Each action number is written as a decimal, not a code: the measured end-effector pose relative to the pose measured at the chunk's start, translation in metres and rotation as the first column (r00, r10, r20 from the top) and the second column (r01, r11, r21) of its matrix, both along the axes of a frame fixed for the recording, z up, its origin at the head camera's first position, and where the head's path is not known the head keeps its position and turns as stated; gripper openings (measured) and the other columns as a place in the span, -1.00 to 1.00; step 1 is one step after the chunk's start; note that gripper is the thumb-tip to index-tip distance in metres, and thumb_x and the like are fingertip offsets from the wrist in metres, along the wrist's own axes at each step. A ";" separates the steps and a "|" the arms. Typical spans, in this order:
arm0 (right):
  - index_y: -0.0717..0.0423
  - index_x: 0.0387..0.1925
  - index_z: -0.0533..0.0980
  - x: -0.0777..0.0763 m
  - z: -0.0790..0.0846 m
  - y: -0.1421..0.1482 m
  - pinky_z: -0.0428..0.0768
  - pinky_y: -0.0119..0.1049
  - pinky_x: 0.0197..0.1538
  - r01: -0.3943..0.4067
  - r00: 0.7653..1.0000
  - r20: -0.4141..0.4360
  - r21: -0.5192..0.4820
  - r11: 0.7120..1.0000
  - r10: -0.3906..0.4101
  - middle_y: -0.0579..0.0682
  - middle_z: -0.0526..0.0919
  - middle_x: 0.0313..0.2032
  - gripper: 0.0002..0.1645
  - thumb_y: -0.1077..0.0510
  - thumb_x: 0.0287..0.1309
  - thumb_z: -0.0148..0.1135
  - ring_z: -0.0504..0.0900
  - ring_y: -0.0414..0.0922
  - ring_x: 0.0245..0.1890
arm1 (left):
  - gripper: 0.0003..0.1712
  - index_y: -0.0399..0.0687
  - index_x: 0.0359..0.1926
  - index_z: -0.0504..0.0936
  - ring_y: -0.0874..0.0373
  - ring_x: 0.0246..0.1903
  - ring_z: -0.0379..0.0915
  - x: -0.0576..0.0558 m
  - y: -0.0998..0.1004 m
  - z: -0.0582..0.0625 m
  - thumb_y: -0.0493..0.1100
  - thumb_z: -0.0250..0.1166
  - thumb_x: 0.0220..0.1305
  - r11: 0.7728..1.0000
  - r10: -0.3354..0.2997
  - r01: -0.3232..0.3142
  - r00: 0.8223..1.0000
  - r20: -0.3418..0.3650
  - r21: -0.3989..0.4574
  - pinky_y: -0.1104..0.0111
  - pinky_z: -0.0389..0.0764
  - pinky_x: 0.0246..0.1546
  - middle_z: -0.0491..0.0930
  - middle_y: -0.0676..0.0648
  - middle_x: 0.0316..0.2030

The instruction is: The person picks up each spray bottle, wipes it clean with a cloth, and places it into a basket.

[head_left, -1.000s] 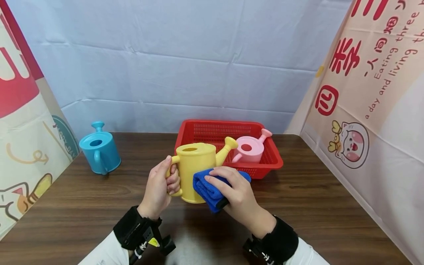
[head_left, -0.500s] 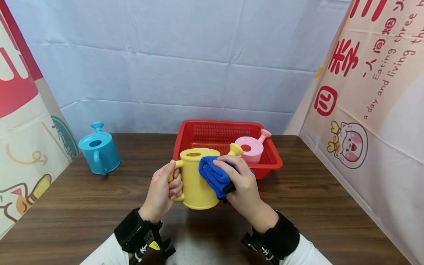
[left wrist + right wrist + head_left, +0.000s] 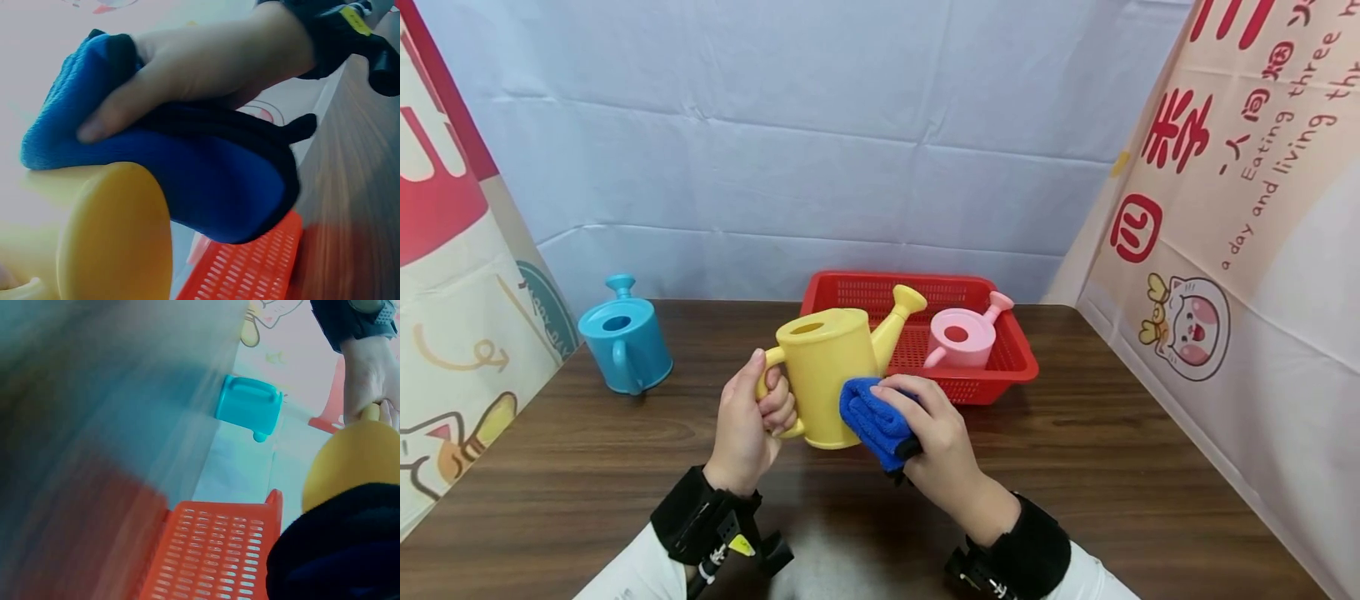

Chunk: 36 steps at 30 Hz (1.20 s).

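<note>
A yellow watering can [image 3: 831,375] is held up above the table, its spout tilted up to the right. My left hand [image 3: 748,421] grips it by its handle, fingers curled round. My right hand [image 3: 936,446] holds a folded blue cloth [image 3: 876,421] with black edging against the can's lower right side. In the left wrist view, the thumb presses into the cloth [image 3: 187,162], which touches the yellow can [image 3: 119,231]. The right wrist view shows the can's base [image 3: 359,459] beyond the dark cloth edge [image 3: 337,531].
Behind the hands stands a red basket [image 3: 1026,367] with a pink watering can [image 3: 966,337] inside. A blue watering can [image 3: 628,346] stands at the left on the wooden table [image 3: 1105,483]. Printed cloths hang on both sides, with a pale sheet [image 3: 820,150] behind.
The yellow can dipped half a second ago, then rose and shifted left with its spout tilting up. The blue cloth slid up towards the spout, then back down to the lower side.
</note>
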State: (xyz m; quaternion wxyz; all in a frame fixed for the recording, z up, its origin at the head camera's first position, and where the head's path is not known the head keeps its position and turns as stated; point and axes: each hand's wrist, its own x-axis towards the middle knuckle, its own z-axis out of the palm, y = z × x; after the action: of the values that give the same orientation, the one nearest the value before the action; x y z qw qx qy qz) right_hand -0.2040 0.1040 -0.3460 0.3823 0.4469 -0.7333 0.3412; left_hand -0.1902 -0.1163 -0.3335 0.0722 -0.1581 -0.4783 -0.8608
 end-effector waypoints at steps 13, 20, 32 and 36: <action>0.17 0.06 0.44 -0.001 -0.004 0.002 0.51 -0.12 0.01 -0.026 0.999 0.039 -0.007 1.000 0.027 0.13 0.48 -0.02 -0.39 0.20 -0.10 0.42 0.49 0.02 -0.01 | -0.57 -0.07 -0.52 0.21 0.20 -0.79 -0.06 0.000 -0.001 -0.002 0.04 -0.16 0.48 0.997 0.021 -0.017 0.998 -0.056 0.079 0.37 -0.02 -0.69 0.04 0.05 -0.74; 0.27 0.01 0.44 -0.005 0.003 0.003 0.40 -0.32 0.13 -0.067 0.997 0.017 -0.092 0.993 0.069 0.15 0.50 -0.07 -0.47 -0.07 0.20 0.15 0.51 0.03 -0.06 | -0.57 -0.06 -0.53 0.20 0.21 -0.79 -0.06 0.003 0.001 -0.006 0.02 -0.21 0.50 0.999 -0.037 0.039 0.994 -0.106 0.018 0.33 -0.08 -0.70 0.02 0.05 -0.73; 0.37 -0.02 0.42 -0.007 0.019 0.005 0.40 -0.32 0.13 -0.048 0.999 0.012 -0.208 0.977 0.052 0.20 0.50 -0.07 -0.40 -0.09 0.17 0.20 0.49 0.04 -0.04 | -0.59 -0.07 -0.53 0.20 0.16 -0.79 -0.08 0.008 0.011 -0.018 -0.05 -0.22 0.51 0.994 -0.092 0.081 0.986 -0.143 -0.077 0.32 -0.07 -0.75 0.02 0.01 -0.73; 0.38 -0.01 0.42 -0.007 0.019 0.006 0.41 -0.31 0.12 -0.047 0.998 0.023 -0.232 0.971 0.054 0.21 0.50 -0.06 -0.39 -0.08 0.15 0.23 0.49 0.05 -0.02 | -0.59 -0.08 -0.53 0.20 0.16 -0.80 -0.09 0.009 0.013 -0.020 -0.05 -0.21 0.50 0.993 -0.101 0.091 0.986 -0.133 -0.078 0.32 -0.08 -0.75 0.01 0.01 -0.73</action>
State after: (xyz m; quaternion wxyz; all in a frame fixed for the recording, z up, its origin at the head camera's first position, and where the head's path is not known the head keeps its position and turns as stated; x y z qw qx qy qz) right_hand -0.2114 0.1095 -0.3265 0.4121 0.4128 -0.6824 0.4407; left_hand -0.1815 -0.1034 -0.3534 0.0576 -0.2420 -0.4947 -0.8327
